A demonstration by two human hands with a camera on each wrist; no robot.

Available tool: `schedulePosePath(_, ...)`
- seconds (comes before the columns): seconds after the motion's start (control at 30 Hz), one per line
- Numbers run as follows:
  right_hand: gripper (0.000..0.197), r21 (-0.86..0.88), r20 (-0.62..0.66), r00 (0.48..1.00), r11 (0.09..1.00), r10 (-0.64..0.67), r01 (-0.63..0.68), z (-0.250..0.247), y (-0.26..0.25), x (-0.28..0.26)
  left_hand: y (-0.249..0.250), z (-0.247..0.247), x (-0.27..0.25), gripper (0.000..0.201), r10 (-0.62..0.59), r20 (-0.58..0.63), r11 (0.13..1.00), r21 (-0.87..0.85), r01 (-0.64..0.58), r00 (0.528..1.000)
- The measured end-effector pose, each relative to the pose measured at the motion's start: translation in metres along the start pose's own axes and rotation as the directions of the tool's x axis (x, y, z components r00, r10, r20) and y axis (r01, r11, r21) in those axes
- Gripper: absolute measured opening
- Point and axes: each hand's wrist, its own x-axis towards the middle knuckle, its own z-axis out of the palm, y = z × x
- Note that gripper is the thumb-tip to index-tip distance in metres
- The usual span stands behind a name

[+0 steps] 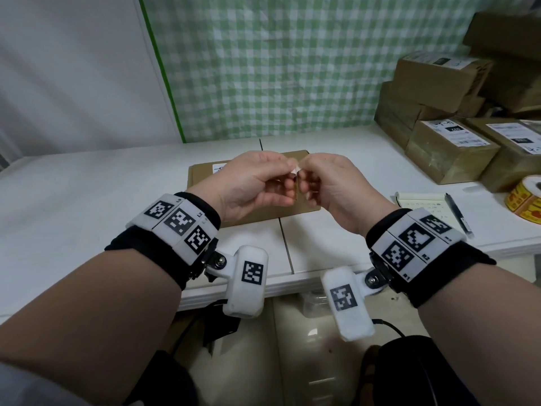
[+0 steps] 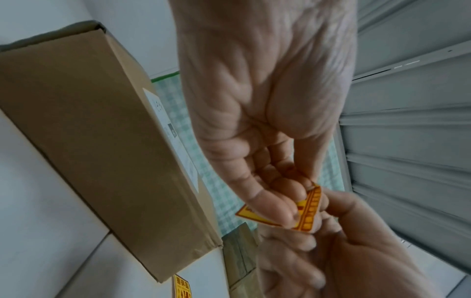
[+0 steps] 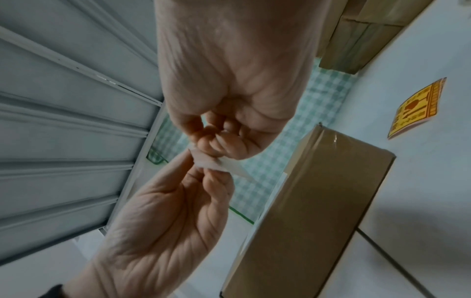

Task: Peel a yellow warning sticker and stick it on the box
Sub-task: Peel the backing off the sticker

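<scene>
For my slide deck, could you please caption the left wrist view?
Left hand and right hand pinch a yellow warning sticker beside the cardboard box.

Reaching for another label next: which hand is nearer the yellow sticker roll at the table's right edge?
Right. The right hand is on the sticker roll's side; the left hand is farther left.

We look onto a parcel-packing station: stacked cardboard parcels (image 1: 439, 83) bearing shipping labels crowd a white counter (image 1: 87, 183), beside a roll of yellow warning stickers (image 1: 524, 200), a notepad (image 1: 421, 203) and a pen (image 1: 458, 212).
</scene>
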Motion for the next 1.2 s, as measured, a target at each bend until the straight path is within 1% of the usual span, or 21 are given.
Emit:
schedulePosePath(0.03,0.035,-0.001,0.009,1.000,1.000,0.014,-0.014,-0.001,0.001,0.000,0.000,0.000,0.000,0.020,0.002,0.005,1.000,0.005,-0.002,1.000)
schedulePosePath(0.1,0.040,-0.070,0.023,1.000,0.997,-0.006,0.007,-0.002,0.003,0.001,0.000,0.000,0.001,0.018,0.005,0.005,1.000,0.023,-0.005,1.000)
schedulePosePath(0.17,0.035,-0.126,0.039,0.999,0.991,-0.032,0.037,-0.002,0.005,0.001,0.000,0.000,0.001,0.017,0.009,0.008,0.999,0.050,-0.009,1.000)
schedulePosePath(0.2,0.032,-0.123,0.048,0.998,0.992,-0.036,0.041,-0.002,0.005,0.001,0.000,-0.001,0.001,0.017,0.009,0.013,0.998,0.054,-0.009,1.000)
schedulePosePath(0.27,0.029,-0.073,0.074,0.997,0.996,-0.038,0.043,-0.004,0.005,0.002,-0.001,-0.002,0.001,0.017,0.004,0.032,1.000,0.023,-0.005,0.999)
schedulePosePath(0.33,0.028,-0.008,0.112,0.993,0.999,-0.039,0.040,-0.005,0.004,0.002,-0.003,-0.003,0.000,0.015,0.004,0.064,0.999,-0.043,-0.002,0.998)
schedulePosePath(0.47,0.029,0.155,0.144,0.989,0.988,-0.026,0.004,-0.005,0.001,0.000,-0.005,-0.002,0.001,0.011,0.048,0.133,0.982,-0.190,-0.022,0.990)
schedulePosePath(0.6,0.027,0.273,0.123,0.992,0.962,-0.005,-0.029,-0.006,0.000,-0.001,-0.002,-0.001,-0.002,0.022,0.086,0.175,0.969,-0.242,-0.042,0.981)
schedulePosePath(0.7,0.034,0.355,0.107,0.994,0.934,-0.006,-0.032,-0.007,-0.001,-0.002,-0.002,0.001,-0.004,0.035,0.126,0.202,0.962,-0.265,-0.069,0.971)
schedulePosePath(0.77,0.040,0.407,0.114,0.993,0.913,-0.016,-0.032,-0.007,-0.001,-0.003,-0.002,0.002,-0.005,0.035,0.144,0.200,0.953,-0.293,-0.081,0.969)
schedulePosePath(0.83,0.040,0.427,0.114,0.993,0.904,-0.025,-0.026,-0.006,-0.001,-0.004,-0.003,0.002,-0.006,0.033,0.141,0.181,0.948,-0.308,-0.080,0.973)
schedulePosePath(0.93,0.041,0.380,0.076,0.997,0.925,-0.031,0.000,-0.006,-0.003,-0.006,-0.004,0.001,-0.003,0.016,0.113,0.117,0.958,-0.276,-0.077,0.987)
schedulePosePath(1.0,0.037,0.310,0.062,0.998,0.951,-0.026,0.006,-0.007,-0.005,-0.006,-0.003,0.002,-0.002,0.010,0.094,0.077,0.969,-0.235,-0.073,0.993)
schedulePosePath(1.03,0.036,0.249,0.060,0.998,0.968,-0.015,0.000,-0.008,-0.006,-0.005,-0.003,0.002,-0.002,0.009,0.085,0.064,0.975,-0.210,-0.070,0.994)
schedulePosePath(1.1,0.036,0.060,0.043,0.999,0.998,-0.015,0.012,-0.008,-0.007,-0.003,-0.003,0.003,-0.001,0.009,0.077,0.044,0.983,-0.171,-0.069,0.996)
schedulePosePath(1.17,0.036,-0.111,0.041,0.997,0.992,-0.062,0.066,-0.006,-0.006,-0.002,-0.003,0.005,0.000,0.012,0.071,0.044,0.988,-0.139,-0.064,0.997)
schedulePosePath(1.2,0.036,-0.150,0.050,0.995,0.984,-0.085,0.092,-0.005,-0.006,-0.002,-0.004,0.006,0.000,0.014,0.074,0.045,0.991,-0.119,-0.069,0.996)
